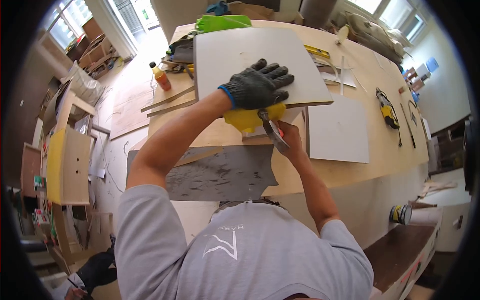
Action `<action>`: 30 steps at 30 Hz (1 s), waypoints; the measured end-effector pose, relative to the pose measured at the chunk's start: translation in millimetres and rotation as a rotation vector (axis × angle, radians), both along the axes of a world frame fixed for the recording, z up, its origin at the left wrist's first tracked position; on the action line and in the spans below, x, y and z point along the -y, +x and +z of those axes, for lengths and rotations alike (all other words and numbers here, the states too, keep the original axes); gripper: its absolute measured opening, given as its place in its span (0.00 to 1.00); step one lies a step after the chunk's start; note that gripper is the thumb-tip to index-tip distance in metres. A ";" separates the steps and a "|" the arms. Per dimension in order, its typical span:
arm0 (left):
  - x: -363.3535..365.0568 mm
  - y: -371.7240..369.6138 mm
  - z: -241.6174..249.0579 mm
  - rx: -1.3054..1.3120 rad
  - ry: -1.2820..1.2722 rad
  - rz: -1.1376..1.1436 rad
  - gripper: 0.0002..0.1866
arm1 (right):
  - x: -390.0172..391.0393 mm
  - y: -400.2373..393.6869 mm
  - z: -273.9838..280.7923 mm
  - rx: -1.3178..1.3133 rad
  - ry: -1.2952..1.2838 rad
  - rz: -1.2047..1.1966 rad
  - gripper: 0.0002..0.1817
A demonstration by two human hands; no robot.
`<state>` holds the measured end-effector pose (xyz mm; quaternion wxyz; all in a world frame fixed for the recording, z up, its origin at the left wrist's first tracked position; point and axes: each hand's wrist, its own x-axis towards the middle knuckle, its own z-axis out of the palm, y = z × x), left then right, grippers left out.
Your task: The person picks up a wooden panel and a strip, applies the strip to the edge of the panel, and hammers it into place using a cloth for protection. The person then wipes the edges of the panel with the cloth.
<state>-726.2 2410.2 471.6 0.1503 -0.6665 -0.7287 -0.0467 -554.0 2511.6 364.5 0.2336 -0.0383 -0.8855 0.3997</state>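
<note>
My left hand [260,85], in a dark glove with a blue cuff, lies with fingers spread on a white panel [225,55]. Bare, my right hand [291,139] is wrapped round the handle of a claw hammer [272,129], just below the panel's near edge. The hammer's metal head points back toward me, and a bit of red handle shows by my fingers. Under that edge a crumpled yellow cloth-like piece [245,119] sticks out, close to the hammer's face. What lies beneath the panel is mostly hidden.
A second white panel [337,127] lies right on the wooden worktable [390,160]. Beyond it are a yellow-black power tool [387,110] and a yellow level [316,51]. A glue bottle [160,76] stands left; a grey sheet [220,175] covers the near edge. Another person's gloved hand [97,270] shows lower left.
</note>
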 end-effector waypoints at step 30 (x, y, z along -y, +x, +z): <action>-2.7 -0.1 6.7 -0.030 -0.101 0.015 0.27 | -42.5 17.7 -7.3 -0.038 0.050 -0.015 0.08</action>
